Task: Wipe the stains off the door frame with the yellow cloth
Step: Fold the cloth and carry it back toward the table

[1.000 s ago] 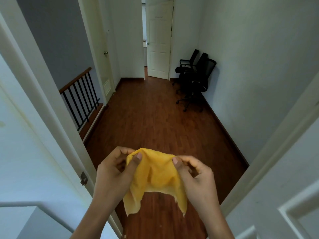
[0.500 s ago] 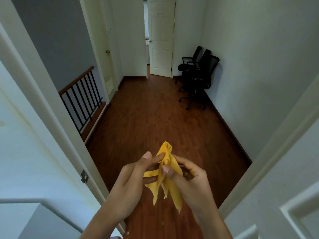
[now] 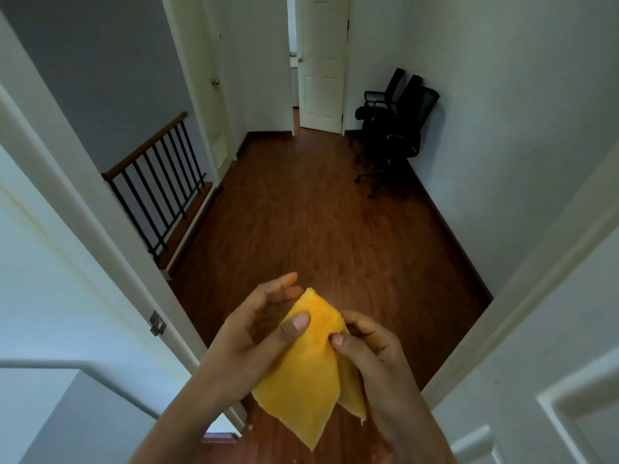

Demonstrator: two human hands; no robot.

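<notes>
Since half a second ago, the yellow cloth (image 3: 310,373) is lying flatter and wider, folded into a pad instead of the bunched twist I was seeing between the hands. I judge that I am still preparing the cloth; no wiping has begun. Nearest me, my left hand (image 3: 254,333) is pinching the cloth's left edge under the thumb, its other fingers reaching out behind the fold. My right hand (image 3: 370,349) is curling its fingers round the right edge, thumb pressing on top. The cloth is hanging between both hands, well apart from the white door frame (image 3: 110,256) rising on the left with its metal strike plate (image 3: 157,323). Farther off, black office chairs (image 3: 395,128) are standing against the right wall.
</notes>
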